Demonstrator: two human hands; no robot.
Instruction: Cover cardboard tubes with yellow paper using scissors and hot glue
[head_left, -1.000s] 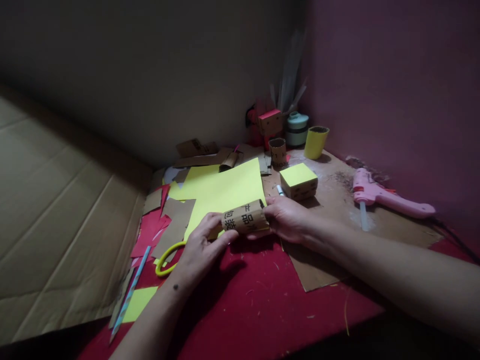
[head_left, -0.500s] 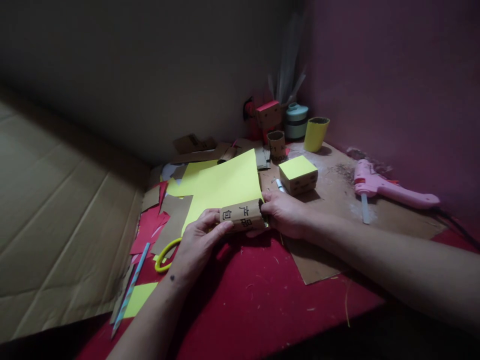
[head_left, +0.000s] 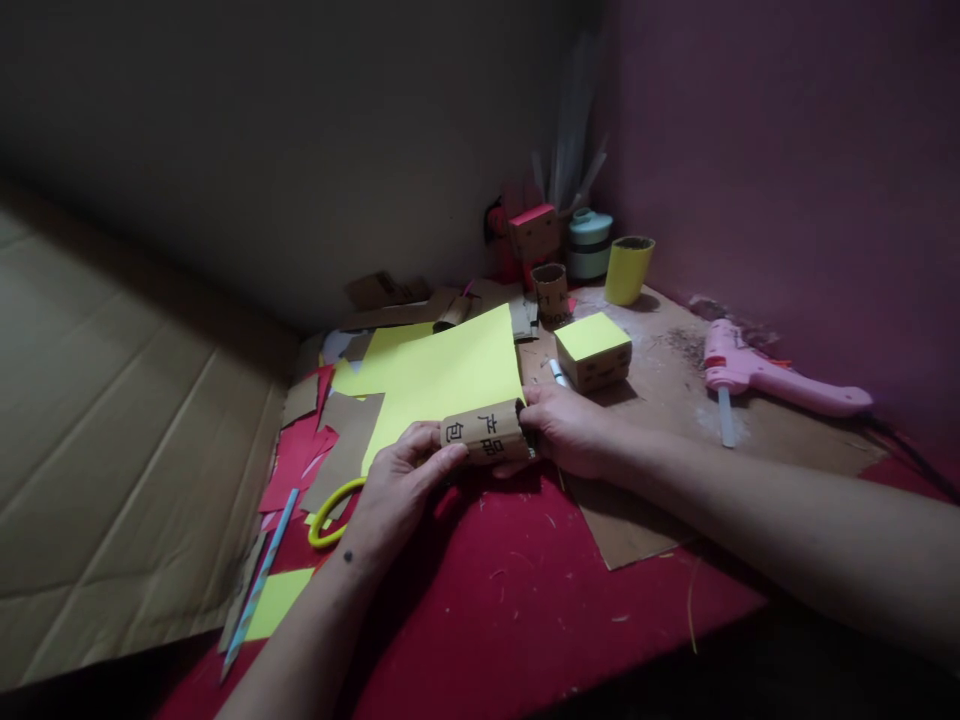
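Tube (head_left: 484,436) at front-centre of table (head_left: 510,600), between left hand (head_left: 401,482) and right hand (head_left: 568,428). Paper sheet (head_left: 454,365) just behind it. Left of paper: card scrap (head_left: 352,435). Scissors (head_left: 321,541) beside left wrist; pencil (head_left: 259,585) farther left. Right of paper, on cardboard mat (head_left: 630,525): marker (head_left: 557,373), box (head_left: 592,358), then glue gun (head_left: 780,380) farther right. Toward the back: second tube (head_left: 551,295), jar (head_left: 589,245) behind it, third tube (head_left: 628,275) right of jar.
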